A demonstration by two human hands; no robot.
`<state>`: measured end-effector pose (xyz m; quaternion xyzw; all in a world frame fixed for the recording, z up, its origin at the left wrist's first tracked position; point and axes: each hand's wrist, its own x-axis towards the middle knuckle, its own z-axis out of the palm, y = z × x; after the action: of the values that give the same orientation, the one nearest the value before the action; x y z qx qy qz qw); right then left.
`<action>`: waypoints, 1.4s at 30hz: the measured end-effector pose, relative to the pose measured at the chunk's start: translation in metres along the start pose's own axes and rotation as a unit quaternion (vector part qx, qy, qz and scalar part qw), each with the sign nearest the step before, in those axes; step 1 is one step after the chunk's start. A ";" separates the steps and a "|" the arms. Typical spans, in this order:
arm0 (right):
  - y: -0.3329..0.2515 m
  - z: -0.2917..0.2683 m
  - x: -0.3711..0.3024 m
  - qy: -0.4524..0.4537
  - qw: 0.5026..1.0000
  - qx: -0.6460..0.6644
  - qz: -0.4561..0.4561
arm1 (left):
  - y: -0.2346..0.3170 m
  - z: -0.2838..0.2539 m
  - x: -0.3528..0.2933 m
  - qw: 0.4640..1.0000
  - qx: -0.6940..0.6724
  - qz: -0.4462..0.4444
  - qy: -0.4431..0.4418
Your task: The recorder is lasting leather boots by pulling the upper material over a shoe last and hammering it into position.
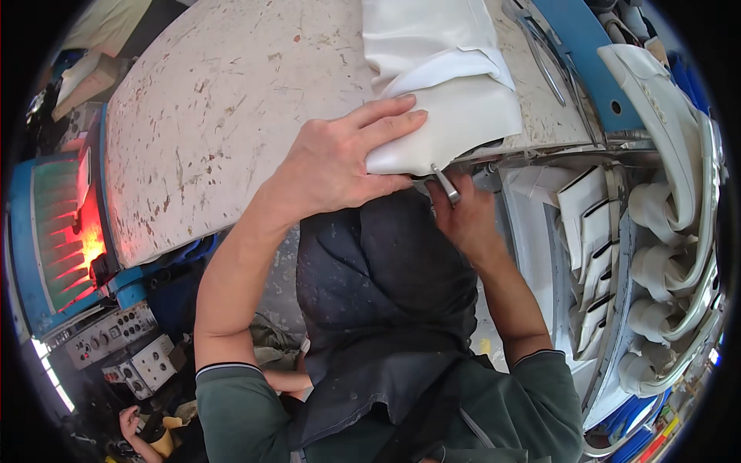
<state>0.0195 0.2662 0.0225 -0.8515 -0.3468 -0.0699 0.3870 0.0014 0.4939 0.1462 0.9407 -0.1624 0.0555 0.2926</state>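
A white leather boot [467, 112] lies over the near edge of the worktable, its soft shaft folded and stretching away from me. My left hand [336, 162] grips its near left end, fingers on top and thumb along the lower edge. Below that edge, my right hand [472, 220] is closed round a steel hand tool [445, 185] with a narrow shank. The tool's tip meets the rim of the white leather. Its handle is hidden in my fist, so I cannot tell its exact kind. The underside of the boot is out of sight.
The scuffed white worktable [231, 100] curves ahead. Long-handled metal tools [544, 65] lie at its right, beside a blue metal bar [594, 69]. White boots [668, 147] hang on a rack at right. A heater [91, 231] glows at left; another person's hand [130, 423] shows lower left.
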 end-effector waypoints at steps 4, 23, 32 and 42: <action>-0.022 -0.009 -0.013 -0.047 0.996 -0.020 0.072 | 0.014 0.001 0.003 0.999 0.034 -0.036 0.005; -0.011 -0.023 0.005 -0.006 0.975 0.105 0.198 | 0.063 0.025 0.041 0.977 0.182 -0.105 0.022; -0.041 -0.109 0.034 0.198 0.880 0.409 0.135 | 0.034 -0.002 0.048 0.985 0.084 -0.132 -0.067; -0.038 -0.070 0.049 0.048 0.953 0.257 0.153 | 0.018 -0.011 0.044 0.994 0.018 -0.101 -0.049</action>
<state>0.0420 0.2602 0.1132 -0.7615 -0.1993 0.0407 0.6154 0.0363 0.4742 0.1740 0.9591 -0.0802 -0.0178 0.2710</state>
